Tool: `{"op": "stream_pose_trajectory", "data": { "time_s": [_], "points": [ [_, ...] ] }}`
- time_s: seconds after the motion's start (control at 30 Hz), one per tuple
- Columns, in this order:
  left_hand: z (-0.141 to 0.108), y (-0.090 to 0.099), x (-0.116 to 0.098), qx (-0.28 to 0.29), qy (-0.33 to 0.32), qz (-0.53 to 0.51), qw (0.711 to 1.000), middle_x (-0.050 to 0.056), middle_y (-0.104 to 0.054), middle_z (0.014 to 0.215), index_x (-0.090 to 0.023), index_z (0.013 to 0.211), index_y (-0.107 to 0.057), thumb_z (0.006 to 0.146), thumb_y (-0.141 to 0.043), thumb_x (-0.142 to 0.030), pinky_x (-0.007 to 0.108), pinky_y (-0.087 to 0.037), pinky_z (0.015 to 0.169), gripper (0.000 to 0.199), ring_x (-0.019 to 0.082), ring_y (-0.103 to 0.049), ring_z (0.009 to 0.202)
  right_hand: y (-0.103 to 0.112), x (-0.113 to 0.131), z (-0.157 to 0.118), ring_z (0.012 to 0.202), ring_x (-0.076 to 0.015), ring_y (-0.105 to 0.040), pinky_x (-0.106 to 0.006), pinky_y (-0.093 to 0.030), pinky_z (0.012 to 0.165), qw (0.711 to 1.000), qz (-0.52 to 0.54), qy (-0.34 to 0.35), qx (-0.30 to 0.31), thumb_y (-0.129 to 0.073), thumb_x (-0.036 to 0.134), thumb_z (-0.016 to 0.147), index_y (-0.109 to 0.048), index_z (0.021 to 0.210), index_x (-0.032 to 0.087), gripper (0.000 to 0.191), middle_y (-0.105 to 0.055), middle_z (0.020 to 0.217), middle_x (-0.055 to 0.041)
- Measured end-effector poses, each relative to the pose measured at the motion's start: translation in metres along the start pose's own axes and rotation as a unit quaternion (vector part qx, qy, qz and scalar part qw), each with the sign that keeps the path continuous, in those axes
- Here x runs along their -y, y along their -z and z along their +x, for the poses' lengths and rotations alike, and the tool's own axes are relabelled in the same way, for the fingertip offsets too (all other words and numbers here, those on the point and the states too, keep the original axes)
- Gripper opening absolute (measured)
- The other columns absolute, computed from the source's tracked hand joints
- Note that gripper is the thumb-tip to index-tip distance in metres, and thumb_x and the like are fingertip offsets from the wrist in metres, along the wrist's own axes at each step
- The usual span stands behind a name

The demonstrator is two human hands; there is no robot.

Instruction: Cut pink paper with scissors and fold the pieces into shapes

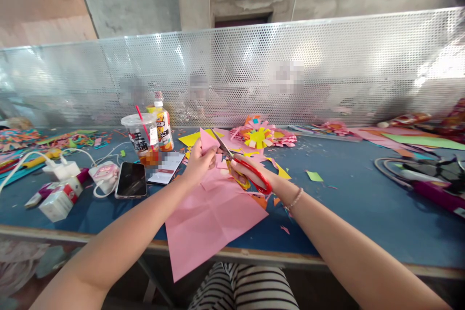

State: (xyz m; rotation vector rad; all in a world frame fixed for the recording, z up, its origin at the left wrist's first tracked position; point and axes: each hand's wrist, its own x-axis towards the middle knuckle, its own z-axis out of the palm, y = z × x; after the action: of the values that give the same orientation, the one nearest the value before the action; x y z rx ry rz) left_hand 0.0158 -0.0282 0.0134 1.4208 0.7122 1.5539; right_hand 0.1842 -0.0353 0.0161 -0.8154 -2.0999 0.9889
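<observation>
My left hand pinches a small folded piece of pink paper, its pointed corner sticking up. In my right hand is a pair of scissors with red handles, and its metal blades point up and left beside the pink piece. Whether the blades touch the paper I cannot tell. Below both hands lies a large creased pink sheet, one corner hanging over the table's front edge. Several yellow, orange and pink scraps lie around my right hand, and a yellow object under the scissors is partly hidden.
Left of my hands stand a plastic cup with a red straw and a bottle. A phone, chargers and a small box lie nearer. Paper flowers sit before a perforated metal screen. A bag is at right.
</observation>
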Motion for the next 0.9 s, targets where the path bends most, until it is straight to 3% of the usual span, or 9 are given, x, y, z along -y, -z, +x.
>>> {"op": "stream_pose_trajectory", "data": {
  "time_s": [0.1,0.27,0.5,0.67,0.9],
  "points": [
    [0.000,-0.001,0.000,-0.011,-0.003,0.002,1.000,-0.003,-0.053,0.066,-0.019,0.081,-0.041,0.074,-0.051,-0.026,0.017,-0.018,0.037,0.015,0.001,-0.028,0.038,-0.001,0.007,0.000,0.044,-0.0063,-0.037,-0.021,-0.033,0.044,0.999,0.005,-0.021,0.032,-0.040,0.050,0.079,-0.037,0.067,0.019,0.034,-0.040,0.053,0.0051],
    [0.000,-0.002,0.002,-0.028,-0.003,-0.001,1.000,-0.004,-0.053,0.064,-0.019,0.081,-0.041,0.072,-0.052,-0.026,0.017,-0.017,0.036,0.016,0.000,-0.026,0.036,-0.003,0.012,0.003,0.046,-0.0066,-0.036,-0.020,-0.030,0.043,0.997,-0.029,-0.067,-0.012,-0.046,0.049,0.075,-0.035,0.067,0.019,0.032,-0.039,0.053,0.0057],
    [0.002,-0.001,0.002,-0.038,0.001,0.000,0.999,-0.005,-0.054,0.062,-0.019,0.080,-0.038,0.071,-0.052,-0.025,0.017,-0.016,0.036,0.018,0.000,-0.027,0.034,-0.003,0.008,0.007,0.049,-0.0074,-0.038,-0.021,-0.030,0.044,0.994,-0.096,-0.041,-0.044,-0.048,0.046,0.073,-0.040,0.068,0.018,0.030,-0.041,0.056,0.0039],
    [0.002,-0.001,0.000,-0.035,0.005,-0.005,0.999,-0.002,-0.056,0.067,-0.019,0.080,-0.039,0.071,-0.052,-0.026,0.018,-0.015,0.036,0.018,0.000,-0.027,0.035,-0.002,0.007,0.009,0.048,-0.0071,-0.039,-0.021,-0.031,0.044,0.990,-0.118,-0.045,-0.055,-0.051,0.044,0.072,-0.040,0.066,0.018,0.029,-0.041,0.056,0.0035],
    [0.002,-0.002,0.000,-0.042,0.013,-0.011,0.999,-0.003,-0.053,0.064,-0.019,0.078,-0.040,0.071,-0.053,-0.025,0.018,-0.015,0.038,0.017,0.000,-0.027,0.036,-0.002,0.016,0.007,0.041,-0.0070,-0.041,-0.019,-0.029,0.040,0.983,-0.139,-0.114,-0.044,-0.049,0.046,0.072,-0.041,0.069,0.018,0.030,-0.043,0.049,0.0049]
  ]
}}
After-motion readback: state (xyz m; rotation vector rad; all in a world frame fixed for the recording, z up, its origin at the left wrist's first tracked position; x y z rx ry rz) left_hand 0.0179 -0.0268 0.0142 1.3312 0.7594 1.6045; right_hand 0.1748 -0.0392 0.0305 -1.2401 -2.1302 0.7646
